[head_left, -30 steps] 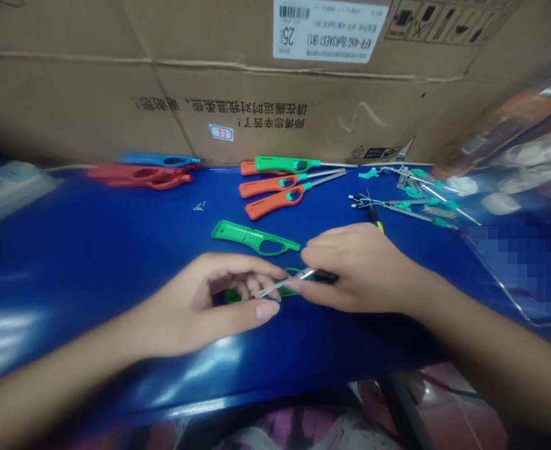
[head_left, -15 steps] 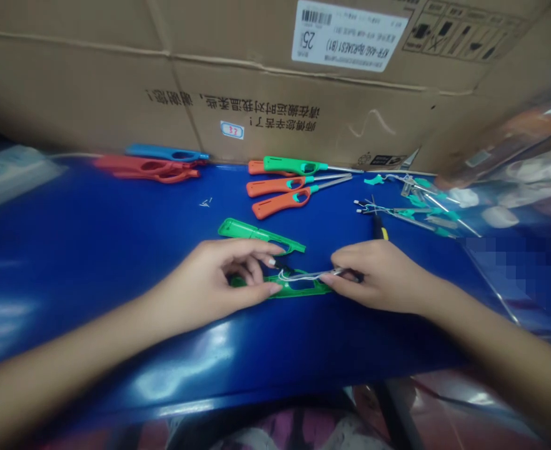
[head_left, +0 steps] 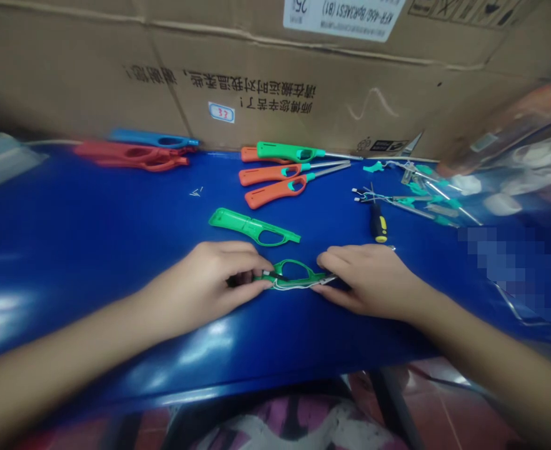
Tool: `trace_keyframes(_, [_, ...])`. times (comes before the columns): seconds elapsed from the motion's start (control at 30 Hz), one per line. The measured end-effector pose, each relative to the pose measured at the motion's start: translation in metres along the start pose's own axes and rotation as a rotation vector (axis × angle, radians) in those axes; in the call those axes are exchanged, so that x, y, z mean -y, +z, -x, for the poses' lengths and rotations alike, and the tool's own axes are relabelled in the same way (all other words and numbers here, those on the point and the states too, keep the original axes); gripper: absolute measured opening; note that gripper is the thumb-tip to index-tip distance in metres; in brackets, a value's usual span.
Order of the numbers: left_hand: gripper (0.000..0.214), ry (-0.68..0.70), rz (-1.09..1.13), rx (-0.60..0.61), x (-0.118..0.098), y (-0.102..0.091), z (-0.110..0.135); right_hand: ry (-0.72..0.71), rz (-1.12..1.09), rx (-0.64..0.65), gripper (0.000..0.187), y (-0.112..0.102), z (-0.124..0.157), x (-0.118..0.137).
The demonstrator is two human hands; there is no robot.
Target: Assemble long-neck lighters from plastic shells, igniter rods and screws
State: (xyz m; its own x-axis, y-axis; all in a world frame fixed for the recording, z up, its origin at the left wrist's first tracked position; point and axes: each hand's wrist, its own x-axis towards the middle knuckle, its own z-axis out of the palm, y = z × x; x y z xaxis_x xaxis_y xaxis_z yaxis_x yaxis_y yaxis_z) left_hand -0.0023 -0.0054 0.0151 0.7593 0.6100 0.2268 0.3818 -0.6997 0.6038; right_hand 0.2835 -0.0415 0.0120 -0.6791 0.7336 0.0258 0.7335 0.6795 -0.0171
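Observation:
A green lighter half shell (head_left: 295,265), its trigger loop facing away from me, spans the gap between my hands. My left hand (head_left: 222,273) is closed around its left part, thumb and fingers pinching beside a small black igniter piece (head_left: 275,275) with a white tip. White wires (head_left: 292,287) run along the shell toward the right. My right hand (head_left: 367,278) pinches the thin metal lighter tube (head_left: 328,279) at the shell's right end; the rest of the tube is hidden by the hand. Just beyond lies the other green half shell (head_left: 250,226).
Assembled orange lighters (head_left: 275,192) and a green lighter (head_left: 285,152) lie at the back. Red shells (head_left: 130,155) and a blue shell (head_left: 148,137) are left. A black-yellow screwdriver (head_left: 378,224), wired metal tubes (head_left: 418,209) and tiny screws (head_left: 195,192) lie about. A cardboard box (head_left: 200,56) stands behind.
The green half shell between my hands has turned, so its trigger loop now faces away. My left fingers have closed in, and the right hand has shifted slightly left. The view has tilted down.

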Motion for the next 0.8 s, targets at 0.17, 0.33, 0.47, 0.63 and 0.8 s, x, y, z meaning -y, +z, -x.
trace_keyframes(0.17, [0.011, 0.011, 0.016, 0.005, 0.004, 0.003, -0.001, -0.001, -0.027, 0.0, 0.037, -0.002, 0.003, -0.002])
trace_keyframes(0.33, [0.011, 0.011, 0.023, -0.01, 0.005, 0.004, -0.001, -0.025, -0.101, 0.008, 0.027, -0.004, 0.005, -0.007])
trace_keyframes(0.47, [0.01, 0.009, 0.011, -0.018, 0.005, 0.005, 0.0, -0.009, -0.123, -0.029, 0.028, -0.002, 0.008, -0.008])
trace_keyframes(0.63, [0.01, 0.007, 0.006, -0.025, 0.005, 0.006, 0.001, 0.015, -0.111, -0.113, 0.024, 0.001, 0.014, -0.004])
trace_keyframes(0.8, [0.011, 0.005, 0.0, -0.025, 0.002, 0.005, 0.0, -0.001, -0.066, -0.226, 0.018, 0.003, 0.016, 0.0])
